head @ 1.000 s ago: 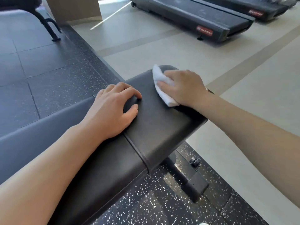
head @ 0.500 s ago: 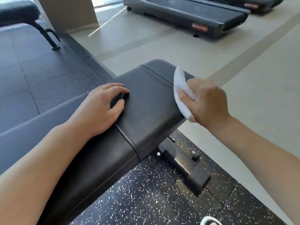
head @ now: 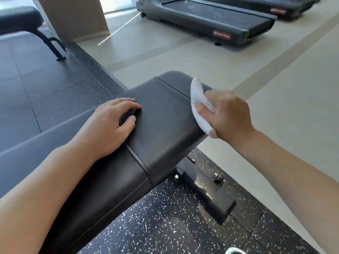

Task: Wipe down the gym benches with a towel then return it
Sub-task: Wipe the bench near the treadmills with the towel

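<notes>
Bench [head: 165, 125] — side edge under wipe. Right hand [head: 229, 114] grasps towel [head: 199, 107], apparently touching the edge; left hand [head: 110, 127] rests released on top. Advice — press firmly, overlap strokes.

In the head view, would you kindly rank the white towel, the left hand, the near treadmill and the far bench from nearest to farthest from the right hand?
1. White towel: held in the right hand at the bench pad's right edge.
2. Left hand: resting on the same pad, to the left.
3. Near treadmill: beyond, on the pale floor.
4. Far bench: top-left corner.
</notes>
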Available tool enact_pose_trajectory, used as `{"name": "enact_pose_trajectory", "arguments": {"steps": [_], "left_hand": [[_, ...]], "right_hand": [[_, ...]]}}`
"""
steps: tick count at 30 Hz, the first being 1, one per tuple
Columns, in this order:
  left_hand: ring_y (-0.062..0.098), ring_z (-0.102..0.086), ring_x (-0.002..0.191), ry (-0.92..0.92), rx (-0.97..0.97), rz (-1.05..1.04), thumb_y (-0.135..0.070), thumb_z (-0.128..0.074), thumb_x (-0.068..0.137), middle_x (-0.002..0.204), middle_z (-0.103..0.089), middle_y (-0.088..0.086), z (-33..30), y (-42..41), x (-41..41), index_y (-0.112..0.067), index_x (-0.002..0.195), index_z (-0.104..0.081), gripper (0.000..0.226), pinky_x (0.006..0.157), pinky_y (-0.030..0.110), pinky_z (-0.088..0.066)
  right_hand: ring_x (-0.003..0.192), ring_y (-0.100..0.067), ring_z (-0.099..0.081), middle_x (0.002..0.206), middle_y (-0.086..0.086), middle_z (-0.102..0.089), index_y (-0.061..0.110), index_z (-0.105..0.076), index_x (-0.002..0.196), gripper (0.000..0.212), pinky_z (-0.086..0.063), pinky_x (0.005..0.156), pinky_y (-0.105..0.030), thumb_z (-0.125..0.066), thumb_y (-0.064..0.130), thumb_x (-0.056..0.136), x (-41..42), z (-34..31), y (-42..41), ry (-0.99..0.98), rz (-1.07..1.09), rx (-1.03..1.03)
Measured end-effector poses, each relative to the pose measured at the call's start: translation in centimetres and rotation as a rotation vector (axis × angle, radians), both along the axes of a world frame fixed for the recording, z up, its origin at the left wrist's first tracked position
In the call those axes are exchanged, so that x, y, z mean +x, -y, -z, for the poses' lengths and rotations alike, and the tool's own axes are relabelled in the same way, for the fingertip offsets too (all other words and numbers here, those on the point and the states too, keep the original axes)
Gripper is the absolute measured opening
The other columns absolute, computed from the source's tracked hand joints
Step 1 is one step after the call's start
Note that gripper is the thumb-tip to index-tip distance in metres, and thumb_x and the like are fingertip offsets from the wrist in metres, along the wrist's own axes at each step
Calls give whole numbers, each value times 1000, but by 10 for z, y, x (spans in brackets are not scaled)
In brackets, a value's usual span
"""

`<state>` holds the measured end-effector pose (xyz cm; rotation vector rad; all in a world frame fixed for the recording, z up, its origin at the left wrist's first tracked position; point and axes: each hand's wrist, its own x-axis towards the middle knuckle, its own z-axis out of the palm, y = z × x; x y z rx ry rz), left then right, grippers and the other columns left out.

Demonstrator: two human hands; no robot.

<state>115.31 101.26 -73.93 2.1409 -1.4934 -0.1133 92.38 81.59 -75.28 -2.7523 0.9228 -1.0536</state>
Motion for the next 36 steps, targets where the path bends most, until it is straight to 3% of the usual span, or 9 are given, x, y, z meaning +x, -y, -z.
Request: {"name": "enact_pose_trajectory", "arguments": {"steps": [8, 12, 16, 19, 23, 26, 30, 33, 36], "left_hand": [[14, -47, 140, -14, 9, 21, -18, -59, 98, 147, -56, -9, -2, -2, 1, -27, 133, -66, 37, 121, 39, -31], [14, -45, 141, 10, 30, 32, -24, -59, 98, 148, -55, -9, -4, -1, 1, -28, 134, -65, 37, 122, 42, -31], [13, -43, 143, 29, 53, 27, -29, -56, 98, 150, -52, -11, -6, 0, 2, -31, 135, -62, 37, 121, 45, -31], [12, -40, 144, 46, 71, 33, -32, -53, 99, 153, -49, -12, -5, 0, 5, -33, 137, -59, 39, 121, 44, -30], [9, -35, 148, 56, 111, 60, -36, -51, 100, 157, -44, -15, -7, -2, 10, -36, 142, -55, 42, 122, 41, -27], [7, -32, 149, 55, 116, 61, -38, -49, 101, 159, -41, -16, -8, -2, 12, -38, 143, -53, 42, 123, 38, -24], [6, -31, 149, 68, 123, 55, -39, -47, 101, 158, -39, -18, -7, 0, 13, -39, 142, -52, 42, 122, 38, -24], [5, -32, 148, 53, 114, 55, -38, -48, 100, 157, -41, -20, -8, -1, 13, -40, 141, -53, 41, 122, 37, -25], [5, -31, 148, 58, 116, 56, -38, -48, 100, 157, -41, -19, -8, 1, 12, -40, 141, -53, 42, 122, 37, -25]], "right_hand": [[68, -19, -40, 70, 4, -47, 22, -46, 72, 36, -33, 59, -34, -64, 43, 95, 29, 7, -91, -27, -456, -55], [80, -20, -55, 80, 9, -58, 24, -58, 89, 30, -43, 64, -35, -66, 53, 93, 49, -7, -18, -67, -226, 76], [91, -36, -62, 87, -4, -64, 18, -60, 90, 33, -34, 66, -36, -60, 50, 96, 103, -22, 67, -167, 80, 163], [98, -34, -60, 91, -2, -60, 18, -60, 94, 32, -34, 69, -36, -53, 50, 96, 153, -21, 64, -235, 36, 191], [106, -25, -49, 113, 3, -54, 31, -57, 128, 60, -46, 81, -39, -39, 71, 87, 134, -13, 34, -319, -103, 29], [98, -20, -53, 103, 9, -55, 33, -57, 109, 41, -43, 75, -38, -52, 68, 87, 99, -12, 45, -184, -257, 198], [91, -28, -55, 96, 4, -53, 25, -54, 101, 35, -37, 69, -38, -55, 60, 95, 132, -18, 93, -284, -100, 169], [95, -33, -57, 99, -4, -59, 22, -53, 94, 36, -38, 72, -39, -49, 57, 98, 164, -21, 107, -277, 23, 260], [90, -28, -54, 96, 1, -58, 31, -50, 88, 32, -35, 70, -38, -38, 59, 99, 164, -18, 86, -262, -59, 215]]}}
